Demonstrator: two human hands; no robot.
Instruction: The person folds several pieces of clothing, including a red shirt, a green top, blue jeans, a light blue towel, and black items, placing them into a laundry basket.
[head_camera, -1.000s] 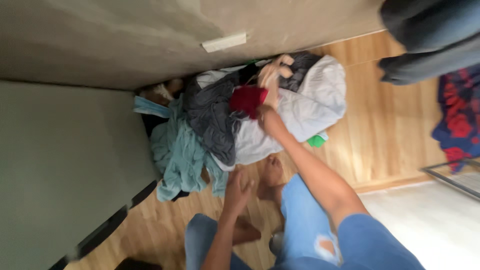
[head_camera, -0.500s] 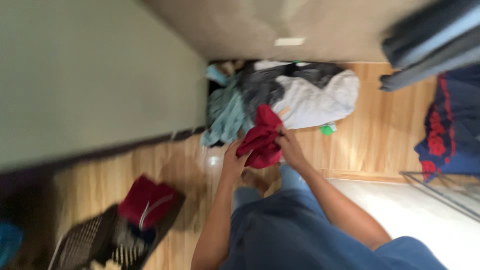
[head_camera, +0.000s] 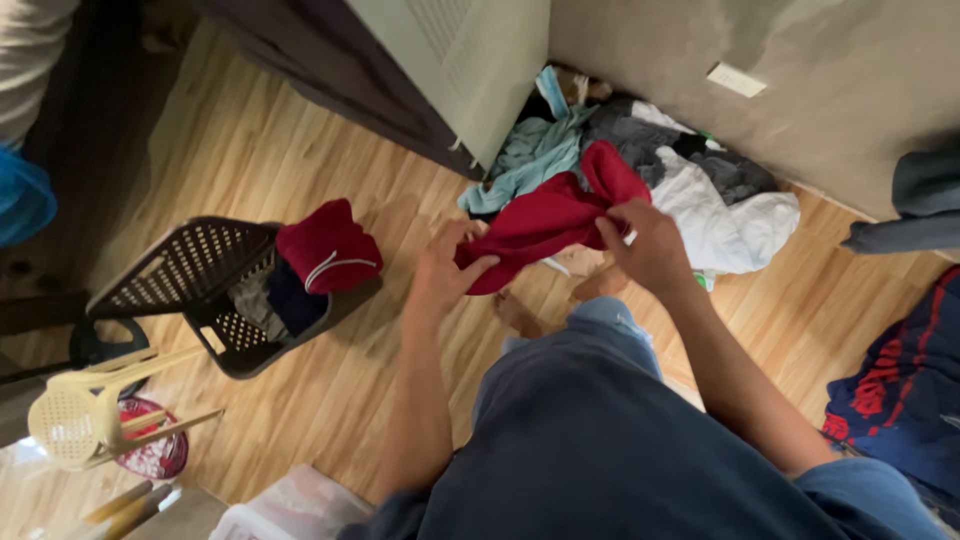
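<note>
Both my hands grip the red cloth: left fingers clamped on its lower end, right fingers pinching the top, above the clothes pile.

Left of the fingers, well apart from them, a dark plastic laundry basket sits on the wooden floor, a folded red garment with white trim draped over its near rim. Beyond the fingers a heap of clothes lies against the wall: teal, grey and white pieces. Far left, a cream plastic stool lies tipped over. Far right, a navy cloth with red print.
</note>
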